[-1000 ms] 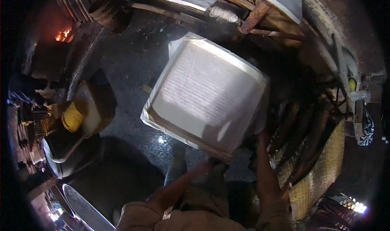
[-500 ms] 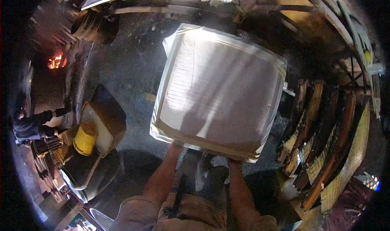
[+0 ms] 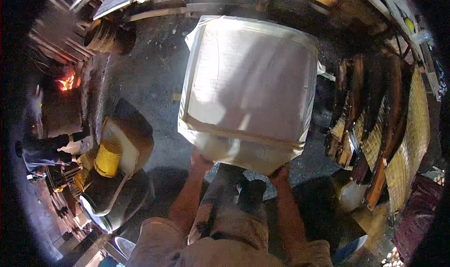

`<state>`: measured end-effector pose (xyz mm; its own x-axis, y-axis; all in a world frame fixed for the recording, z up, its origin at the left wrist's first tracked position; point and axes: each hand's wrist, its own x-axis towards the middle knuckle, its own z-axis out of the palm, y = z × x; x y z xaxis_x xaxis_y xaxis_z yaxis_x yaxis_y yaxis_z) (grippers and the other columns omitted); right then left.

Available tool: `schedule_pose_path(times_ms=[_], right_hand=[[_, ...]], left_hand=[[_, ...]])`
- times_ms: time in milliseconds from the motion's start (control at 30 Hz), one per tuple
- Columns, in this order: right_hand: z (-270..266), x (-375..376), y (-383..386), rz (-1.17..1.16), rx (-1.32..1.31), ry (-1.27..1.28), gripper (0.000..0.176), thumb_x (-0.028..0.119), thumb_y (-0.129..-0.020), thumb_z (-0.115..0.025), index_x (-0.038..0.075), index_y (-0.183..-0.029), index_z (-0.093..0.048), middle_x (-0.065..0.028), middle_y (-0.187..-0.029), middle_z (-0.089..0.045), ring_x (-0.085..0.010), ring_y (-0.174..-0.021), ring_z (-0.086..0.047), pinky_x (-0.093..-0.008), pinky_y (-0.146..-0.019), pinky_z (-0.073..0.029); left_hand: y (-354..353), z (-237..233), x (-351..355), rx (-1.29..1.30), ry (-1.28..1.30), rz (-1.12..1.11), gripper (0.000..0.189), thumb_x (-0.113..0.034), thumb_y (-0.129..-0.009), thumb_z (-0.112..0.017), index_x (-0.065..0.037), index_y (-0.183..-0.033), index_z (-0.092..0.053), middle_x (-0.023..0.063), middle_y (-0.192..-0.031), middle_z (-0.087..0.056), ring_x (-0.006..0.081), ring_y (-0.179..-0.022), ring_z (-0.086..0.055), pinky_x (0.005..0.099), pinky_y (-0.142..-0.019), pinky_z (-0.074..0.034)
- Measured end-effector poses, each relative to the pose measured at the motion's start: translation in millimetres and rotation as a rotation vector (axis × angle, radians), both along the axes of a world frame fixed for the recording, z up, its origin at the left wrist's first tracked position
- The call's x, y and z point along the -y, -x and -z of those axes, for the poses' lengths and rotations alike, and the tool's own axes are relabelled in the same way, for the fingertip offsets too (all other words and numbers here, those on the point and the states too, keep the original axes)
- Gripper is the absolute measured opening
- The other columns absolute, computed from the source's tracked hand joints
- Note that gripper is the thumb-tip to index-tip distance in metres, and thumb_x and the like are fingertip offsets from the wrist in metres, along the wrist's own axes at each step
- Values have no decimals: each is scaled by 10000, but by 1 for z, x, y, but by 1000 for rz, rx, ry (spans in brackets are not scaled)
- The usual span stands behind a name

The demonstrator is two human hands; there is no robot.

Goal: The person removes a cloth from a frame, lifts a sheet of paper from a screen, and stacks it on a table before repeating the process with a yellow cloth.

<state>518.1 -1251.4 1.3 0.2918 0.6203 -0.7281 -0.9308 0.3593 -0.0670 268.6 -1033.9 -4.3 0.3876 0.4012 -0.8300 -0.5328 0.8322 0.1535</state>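
A large square tray-like frame (image 3: 253,88), wrapped in pale cloth at its edges, fills the middle of the head view in front of my body. Its broad upper face is whitish, with a bright patch of light on one side and shadow over the rest. My left hand (image 3: 200,161) grips the near edge at the left corner, its fingers partly hidden by the cloth. Toward the right corner, my right hand (image 3: 280,174) is closed on the same edge, fingertips tucked out of sight. The near side of the frame faces me.
On the left, a yellow bucket (image 3: 108,159) stands by a brown, pale-topped box (image 3: 124,145). Beyond them a fire (image 3: 67,82) burns, with a person in dark clothing (image 3: 44,152) nearby. Corrugated sheets (image 3: 415,131) and dark wooden beams (image 3: 391,140) lie at the right. Dark floor (image 3: 157,74) surrounds the frame.
The frame has shifted slightly up in view and tilted, so more of its near side shows. Both hands stay on its near edge. The surroundings have shifted with the head.
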Motion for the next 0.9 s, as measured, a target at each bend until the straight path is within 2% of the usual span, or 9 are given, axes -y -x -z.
schedule_pose_path(times_ms=[200,367,433,500,533,667,733,767,900], right_hand=[[-16,121,-32,283,245,381,314,187,-820,-522,12,-1079,-495,-137,-996,-542,-230,-830,-541,-320,-659,-466],[78,200,20,206,134,238,240,142,-821,-529,6,-1018,-519,-138,-925,-559,-211,-617,-495,-298,-499,-430],[100,199,30,138,79,228,231,200,-830,-511,7,-956,-527,-148,-851,-559,-198,-528,-457,-305,-443,-400],[107,193,30,81,21,300,305,310,-842,-487,10,-861,-535,-170,-736,-555,-176,-464,-416,-316,-400,-367],[105,186,18,80,22,304,305,310,-842,-487,10,-861,-535,-170,-736,-555,-176,-464,-416,-316,-400,-367],[83,114,-123,-203,517,267,214,288,-800,-560,76,-789,-529,-64,-627,-518,-146,-465,-471,-265,-360,-379],[66,37,-202,-237,811,657,148,238,-801,-572,99,-812,-522,-29,-634,-516,-117,-461,-463,-234,-347,-362],[58,-1,-242,-270,919,884,121,213,-802,-579,110,-823,-518,-11,-637,-514,-103,-459,-459,-219,-340,-353],[46,-149,-374,-275,895,289,83,165,-802,-550,102,-846,-518,-10,-676,-519,-90,-499,-486,-217,-366,-348]], left_hand=[[87,-73,0,-242,-574,-72,325,-218,-875,-425,22,-1088,-476,123,-1009,-559,250,-909,-556,375,-819,-458],[170,27,26,-320,-173,-124,228,-157,-792,-545,-69,-1002,-537,65,-843,-596,216,-734,-587,317,-578,-496],[204,84,32,-485,-408,330,198,-196,-812,-526,-106,-987,-541,57,-841,-578,190,-710,-570,316,-523,-487],[179,54,3,-1026,-712,1107,207,-250,-808,-520,-133,-978,-536,48,-857,-558,187,-724,-557,309,-507,-477],[169,54,-20,-875,-327,864,177,-250,-825,-495,-102,-907,-545,50,-772,-537,179,-640,-530,314,-505,-484],[168,104,-158,-547,-459,668,205,-286,-813,-530,-83,-825,-552,43,-710,-512,173,-584,-508,302,-500,-471],[125,107,-253,-434,-359,565,219,-300,-789,-572,-85,-826,-557,33,-744,-522,166,-629,-517,320,-532,-469],[69,64,-287,-697,-438,572,234,-312,-777,-591,-85,-826,-559,30,-760,-530,162,-653,-522,332,-558,-471],[-117,-20,-388,-974,-1038,757,310,-324,-789,-583,-73,-971,-578,61,-909,-596,230,-903,-576,329,-713,-475]])
